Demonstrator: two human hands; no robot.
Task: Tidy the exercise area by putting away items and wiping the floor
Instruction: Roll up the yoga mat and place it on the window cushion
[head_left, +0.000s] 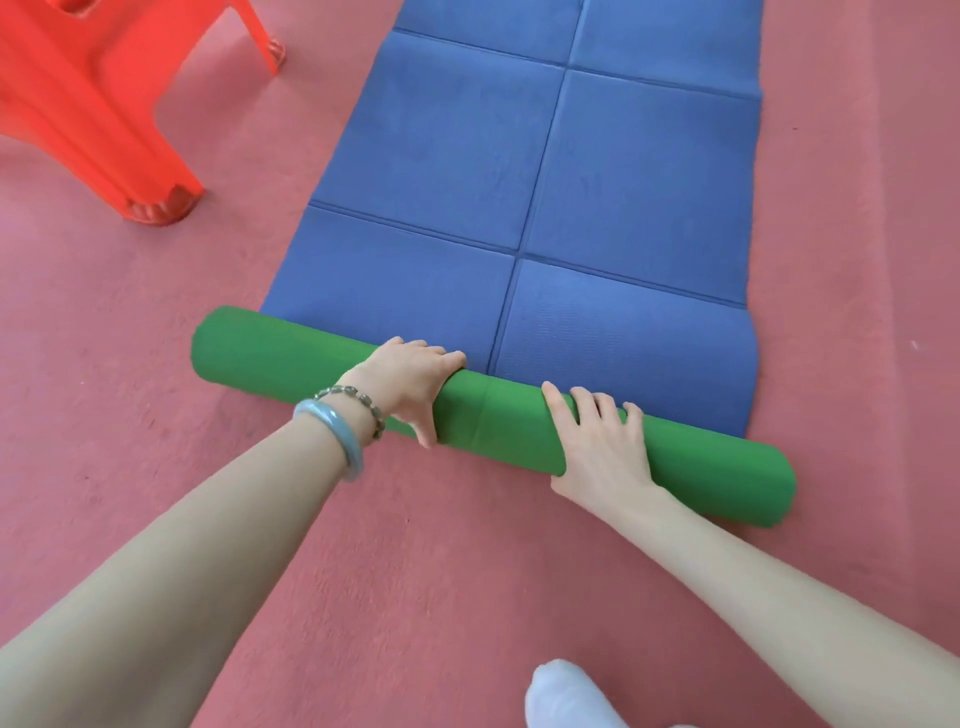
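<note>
Both hands sit close together on a partly rolled exercise mat. At far left a red plastic chair stands on the red floor, its near leg well apart from the left end of the green roll. The left hand, with a bangle and a beaded bracelet at the wrist, curls its fingers over the roll, thumb on the near side. Just beside it the right hand grips too, its fingers spread and bent over the top.

The roll lies slantwise across the near end of the mat, whose blue, creased panels stretch flat away from the person. The foam looks light and soft, and likely to spring open if released. A hold nearer the two ends would probably keep the roll from telescoping.

Bare floor runs along both long edges of the mat and on the near side, where a white-socked foot shows at the bottom — room enough, it seems, to push the roll straight ahead without meeting the chair.
</note>
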